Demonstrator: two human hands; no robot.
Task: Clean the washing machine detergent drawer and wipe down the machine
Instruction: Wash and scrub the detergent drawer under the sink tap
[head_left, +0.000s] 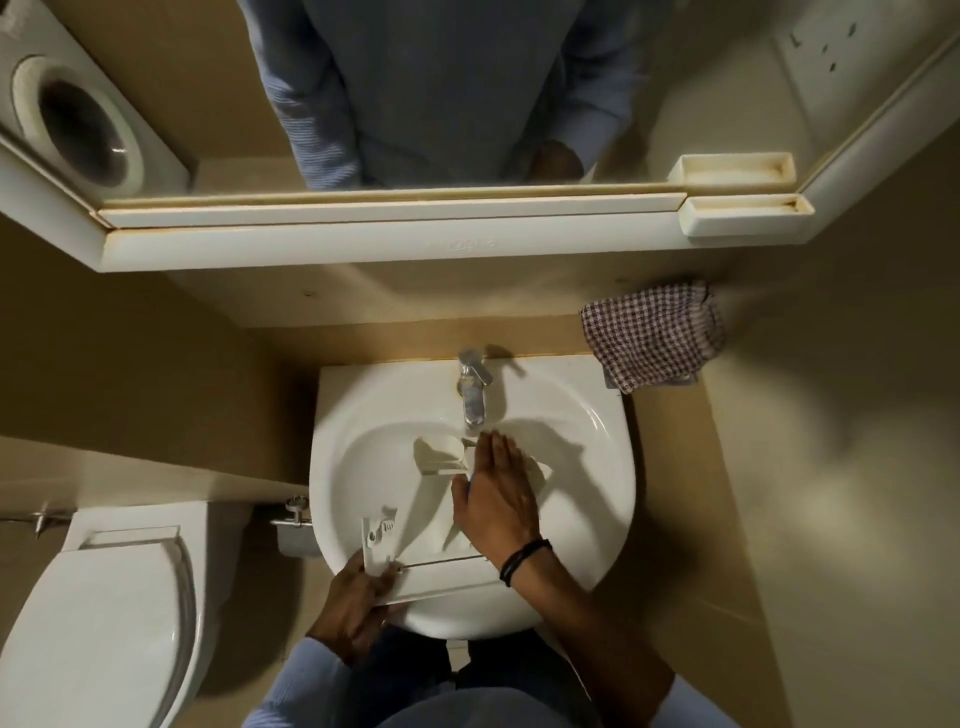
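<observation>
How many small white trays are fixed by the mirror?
2 show, but only 1 is real: the tray at the right end of the ledge under the mirror. The other, just above it, is its reflection in the glass.

Pretty cramped little bathroom, beige walls (831, 467) all round and fairly dim, warm light; white pedestal-style sink (597, 415) in the middle with a chrome tap (474, 395) at the back edge; white toilet (98, 613) with the lid down off to the left, a small chrome fitting (296, 512) on the wall between the two; big mirror (208, 104) above in a white frame, long white ledge (389, 208) under it and a small tray (745, 214) at its right end; checked cloth (652, 335) hanging on the wall right of the tap.
</observation>
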